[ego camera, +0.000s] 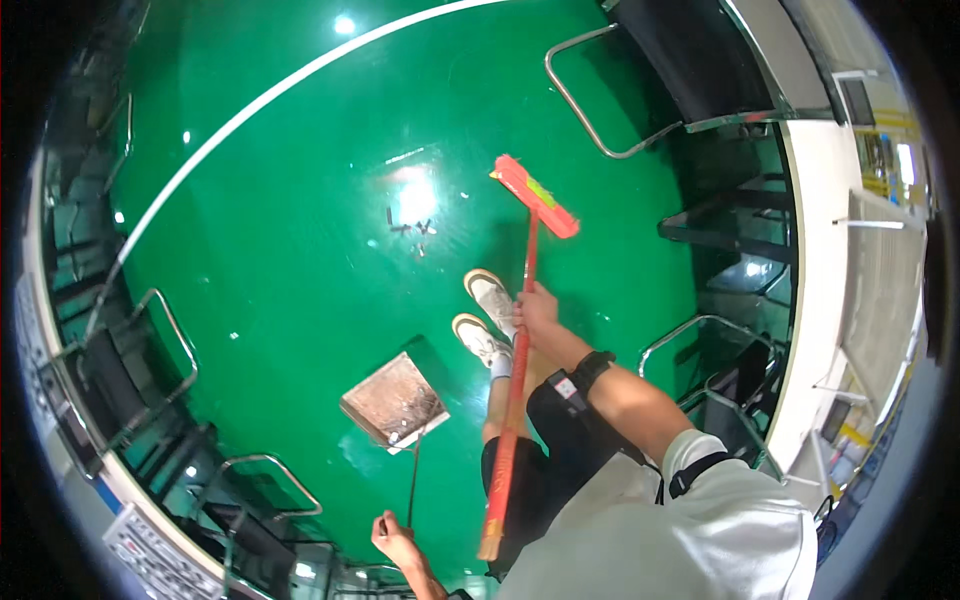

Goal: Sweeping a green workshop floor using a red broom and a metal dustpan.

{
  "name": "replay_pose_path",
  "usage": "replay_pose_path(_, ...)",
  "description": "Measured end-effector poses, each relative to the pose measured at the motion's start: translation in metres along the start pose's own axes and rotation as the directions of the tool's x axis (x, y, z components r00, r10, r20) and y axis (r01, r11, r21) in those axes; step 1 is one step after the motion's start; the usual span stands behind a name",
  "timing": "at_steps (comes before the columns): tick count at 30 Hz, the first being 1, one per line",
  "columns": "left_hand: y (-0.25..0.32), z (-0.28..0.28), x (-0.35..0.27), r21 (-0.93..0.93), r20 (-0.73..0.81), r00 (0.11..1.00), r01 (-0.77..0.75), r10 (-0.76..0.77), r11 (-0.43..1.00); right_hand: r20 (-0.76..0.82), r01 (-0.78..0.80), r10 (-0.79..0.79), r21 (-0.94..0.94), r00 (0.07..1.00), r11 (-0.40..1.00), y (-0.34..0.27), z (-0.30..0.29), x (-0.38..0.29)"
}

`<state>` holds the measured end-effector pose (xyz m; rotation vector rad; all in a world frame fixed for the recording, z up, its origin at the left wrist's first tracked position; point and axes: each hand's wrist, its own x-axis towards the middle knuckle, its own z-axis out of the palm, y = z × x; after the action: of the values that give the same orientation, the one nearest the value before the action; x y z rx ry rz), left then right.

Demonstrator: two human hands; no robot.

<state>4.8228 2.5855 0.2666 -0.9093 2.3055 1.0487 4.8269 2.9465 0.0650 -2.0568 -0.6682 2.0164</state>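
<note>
My right hand grips the long red handle of a broom partway along its length. The red broom head, with a yellow-green patch, is out past my feet, by the floor. At the lower edge of the view, my left hand is closed around the thin dark handle of a long-handled dustpan. Dust and small bits lie in the pan, most plainly near its handle side. Left of the broom head, a small scatter of dark and light debris lies on the floor.
My white shoes stand between broom and dustpan on a glossy green floor. Metal-framed chairs are at the upper right, with more chairs along the left. A white-edged table runs down the right side. A white line curves across the floor.
</note>
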Motion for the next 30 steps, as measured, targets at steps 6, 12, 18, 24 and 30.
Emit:
replay_pose_path(6, -0.005, 0.016, 0.031, 0.326, 0.061, 0.991, -0.136, 0.123, 0.936, 0.144, -0.044, 0.036, 0.054, 0.989, 0.998, 0.009, 0.038, -0.045)
replay_pose_path(12, 0.058, 0.052, 0.057, 0.55, 0.186, 0.936, -0.351, 0.299, 0.758, 0.234, -0.123, 0.109, 0.048, 0.966, 0.991, -0.012, 0.041, -0.081)
replay_pose_path(18, 0.093, 0.092, 0.088, 0.522, 0.336, 0.87, -0.49, 0.36, 0.698, 0.107, 0.019, -0.033, 0.123, 0.994, 0.992, -0.073, 0.068, -0.053)
replay_pose_path(24, 0.123, 0.126, 0.116, 0.533, 0.479, 0.803, -0.586, 0.354, 0.609, -0.05, 0.231, -0.226, 0.196, 0.973, 0.953, -0.145, 0.078, 0.042)
replay_pose_path(30, 0.153, 0.146, 0.152, 0.488, 0.572, 0.686, -0.725, 0.449, 0.486, -0.284, 0.362, -0.34, 0.024, 0.896, 0.932, -0.202, 0.085, 0.119)
